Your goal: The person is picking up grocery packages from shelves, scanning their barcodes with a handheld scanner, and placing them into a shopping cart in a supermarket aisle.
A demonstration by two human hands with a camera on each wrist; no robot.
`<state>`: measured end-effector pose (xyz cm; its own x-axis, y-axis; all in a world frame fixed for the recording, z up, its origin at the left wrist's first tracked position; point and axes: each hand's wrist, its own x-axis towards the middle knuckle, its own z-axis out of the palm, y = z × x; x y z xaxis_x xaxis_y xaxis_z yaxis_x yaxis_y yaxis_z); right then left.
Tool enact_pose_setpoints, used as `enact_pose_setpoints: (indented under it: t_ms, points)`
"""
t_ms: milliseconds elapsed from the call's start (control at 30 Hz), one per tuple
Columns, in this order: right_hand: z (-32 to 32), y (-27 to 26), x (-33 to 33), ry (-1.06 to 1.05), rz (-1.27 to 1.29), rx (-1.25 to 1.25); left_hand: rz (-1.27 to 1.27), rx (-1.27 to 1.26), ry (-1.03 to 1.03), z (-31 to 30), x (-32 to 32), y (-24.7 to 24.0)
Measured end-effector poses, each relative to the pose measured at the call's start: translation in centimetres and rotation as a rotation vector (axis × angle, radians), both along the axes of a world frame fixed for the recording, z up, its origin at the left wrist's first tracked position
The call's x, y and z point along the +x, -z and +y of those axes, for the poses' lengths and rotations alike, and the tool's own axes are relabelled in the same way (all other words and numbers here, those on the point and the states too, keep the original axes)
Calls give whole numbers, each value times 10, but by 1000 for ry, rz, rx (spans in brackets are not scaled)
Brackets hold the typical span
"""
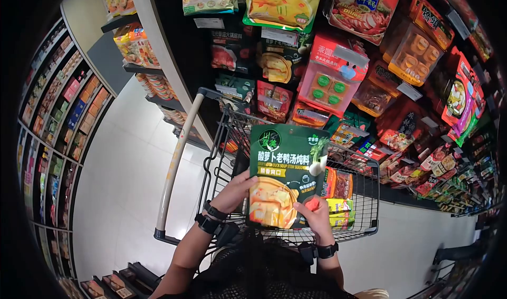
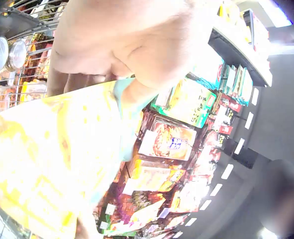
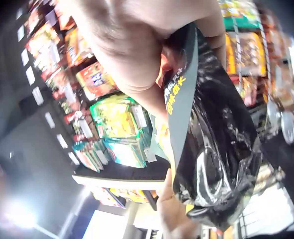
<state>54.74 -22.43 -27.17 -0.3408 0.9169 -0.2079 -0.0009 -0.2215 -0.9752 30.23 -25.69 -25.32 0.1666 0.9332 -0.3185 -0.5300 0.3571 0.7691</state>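
Note:
A dark green pouch of duck soup stew seasoning (image 1: 288,175) is held upright over the shopping cart, its printed front toward me. My left hand (image 1: 232,192) grips its left edge, thumb on the front. At the lower right, my right hand (image 1: 318,217) pinches the pouch with the thumb over the picture. In the left wrist view the pouch (image 2: 42,154) is washed out by glare under the left hand (image 2: 122,45). The right wrist view shows the pouch's shiny black side (image 3: 216,144) below the right hand (image 3: 124,55).
Behind the pouch stands the wire cart (image 1: 369,193), with an orange-and-red packet (image 1: 342,185) and yellow-green packets (image 1: 340,209) inside. Its handle (image 1: 179,156) is at left. Shelves of hotpot seasoning packets (image 1: 364,6) rise ahead and right. Pale floor (image 1: 124,167) runs along the left.

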Motion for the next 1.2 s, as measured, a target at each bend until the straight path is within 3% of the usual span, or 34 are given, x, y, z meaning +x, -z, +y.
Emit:
enact_pose_setpoints:
  t_ms: [67, 133, 200, 267, 300, 333, 400, 467, 533, 600, 633, 667, 700, 733, 800, 833, 867, 900, 933, 1000, 1033, 1100, 1133, 1200]
  points:
    - [0, -11, 1, 23, -114, 115, 141, 84, -6, 0, -4, 18]
    - [-9, -33, -8, 140, -323, 294, 92, 102, -149, 4, 6, 18]
    - [-25, -47, -24, 134, -394, 491, -93, 95, -278, 15, 24, 25]
    - [-42, -64, -39, 1, -672, 772, -269, 105, -381, 29, 42, 15]
    - [-47, -66, -50, -66, -599, 919, -417, 74, -322, 30, 28, 65]
    - [-57, -76, -56, -261, -671, 885, -863, 470, -147, 40, 38, 64]
    - [-69, -74, -64, -343, -710, 957, -831, 562, -257, 34, 44, 44]
    - [-58, -65, -55, -344, -650, 916, -935, 526, -138, 42, 19, 102]
    - [-27, -48, -30, -517, -57, 470, -932, 555, -106, 35, 10, 115]
    - [10, 19, 0, -177, -87, 210, -962, 591, -183, 26, 11, 128]
    - [30, 47, 14, -73, -243, 231, -983, 588, -178, 24, 12, 130]
    - [47, 89, 36, -17, -657, 223, -999, 588, -177, 22, 12, 129]
    - [57, 115, 52, -100, -1103, 200, -1014, 554, -183, 21, 15, 122]
    - [63, 175, 77, -183, -1344, 141, -1024, 528, -197, 19, 15, 115]
    - [59, 221, 103, -393, -1461, -60, -979, 559, -255, 13, -1, 111]
    - [58, 289, 137, -627, -1472, -80, -954, 572, -284, 11, -7, 109]
    - [41, 300, 145, -481, -1434, 123, -930, 586, -312, 9, -13, 108]
    - [37, 342, 171, -383, -1298, -98, -909, 597, -334, 7, -17, 107]
    - [37, 418, 204, -453, -1155, -95, -893, 601, -349, 7, -19, 106]
    - [33, 373, 187, -293, -1099, -454, -878, 597, -372, 5, -14, 108]
    - [37, 355, 181, -299, -1105, -452, -873, 590, -376, 3, -11, 110]
    - [51, 326, 164, -460, -1008, -826, -864, 575, -367, 2, -7, 110]
    - [50, 309, 157, -455, -1006, -825, -859, 568, -357, 2, -5, 109]
    - [46, 272, 146, -16, -418, -836, -850, 549, -330, 4, -2, 108]
